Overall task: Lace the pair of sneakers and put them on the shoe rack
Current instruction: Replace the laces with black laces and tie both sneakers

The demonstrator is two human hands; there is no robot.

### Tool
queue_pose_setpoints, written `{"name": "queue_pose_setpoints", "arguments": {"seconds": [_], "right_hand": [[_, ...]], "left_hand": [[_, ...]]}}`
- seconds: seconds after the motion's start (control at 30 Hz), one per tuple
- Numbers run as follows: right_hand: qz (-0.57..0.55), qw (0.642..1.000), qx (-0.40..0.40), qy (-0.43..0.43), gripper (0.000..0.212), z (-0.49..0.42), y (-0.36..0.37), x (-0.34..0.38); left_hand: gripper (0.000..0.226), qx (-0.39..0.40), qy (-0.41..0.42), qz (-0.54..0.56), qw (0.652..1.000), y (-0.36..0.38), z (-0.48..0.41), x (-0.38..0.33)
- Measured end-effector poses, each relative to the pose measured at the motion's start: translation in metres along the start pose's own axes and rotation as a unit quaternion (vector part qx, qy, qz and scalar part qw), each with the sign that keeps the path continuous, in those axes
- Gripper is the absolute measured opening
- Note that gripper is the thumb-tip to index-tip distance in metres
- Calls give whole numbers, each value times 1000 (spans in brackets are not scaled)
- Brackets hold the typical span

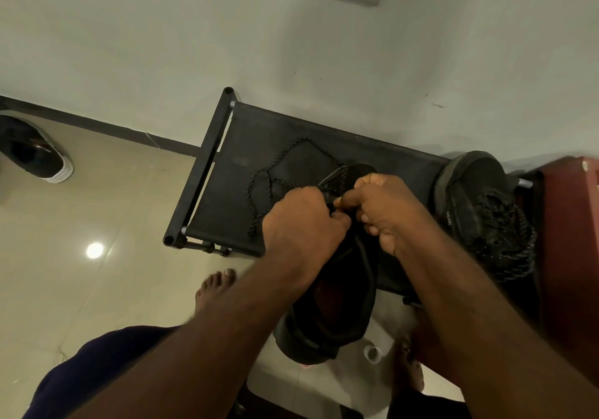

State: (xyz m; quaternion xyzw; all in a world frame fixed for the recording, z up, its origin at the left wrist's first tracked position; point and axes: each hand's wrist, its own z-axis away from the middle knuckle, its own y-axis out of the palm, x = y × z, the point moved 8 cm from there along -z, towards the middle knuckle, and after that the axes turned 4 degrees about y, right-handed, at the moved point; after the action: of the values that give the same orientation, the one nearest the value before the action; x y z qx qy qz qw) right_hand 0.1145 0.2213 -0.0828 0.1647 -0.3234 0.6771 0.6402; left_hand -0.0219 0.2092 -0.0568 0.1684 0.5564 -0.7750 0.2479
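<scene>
A black sneaker (337,305) lies on the front edge of the black shoe rack (233,146), heel toward me. My left hand (301,221) and my right hand (385,211) meet over its tongue, each with fingers curled and pinching the black speckled lace (269,175) near the eyelets. The loose lace loops over the rack's fabric top beyond my left hand. A second black sneaker (479,205), with its lace threaded, sits on the rack's right end. The eyelets under my fingers are hidden.
A pale wall rises behind the rack. A dark shoe with a white sole (35,153) lies on the tiled floor at far left. A dark red piece of furniture (570,240) stands right of the rack. My bare foot (214,286) is below the rack.
</scene>
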Motion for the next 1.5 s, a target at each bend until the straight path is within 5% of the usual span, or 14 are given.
{"name": "queue_pose_setpoints", "arguments": {"seconds": [0.13, 0.43, 0.6, 0.9, 1.2, 1.5], "right_hand": [[4, 1000, 3, -2, 28, -1, -1, 0], [108, 988, 15, -107, 3, 6, 3, 12], [135, 979, 12, -151, 5, 7, 3, 16], [119, 987, 45, -99, 13, 3, 7, 7], [198, 956, 0, -218, 7, 5, 7, 17], [224, 943, -6, -246, 11, 9, 7, 23]], "left_hand": [[25, 12, 0, 12, 1000, 1, -3, 1], [34, 111, -91, 289, 947, 18, -12, 24], [26, 111, -64, 280, 951, 17, -13, 23], [25, 89, -21, 157, 983, 13, -10, 18], [29, 205, -61, 268, 939, 18, -8, 19], [12, 196, -140, 410, 880, 17, 2, 27]]}}
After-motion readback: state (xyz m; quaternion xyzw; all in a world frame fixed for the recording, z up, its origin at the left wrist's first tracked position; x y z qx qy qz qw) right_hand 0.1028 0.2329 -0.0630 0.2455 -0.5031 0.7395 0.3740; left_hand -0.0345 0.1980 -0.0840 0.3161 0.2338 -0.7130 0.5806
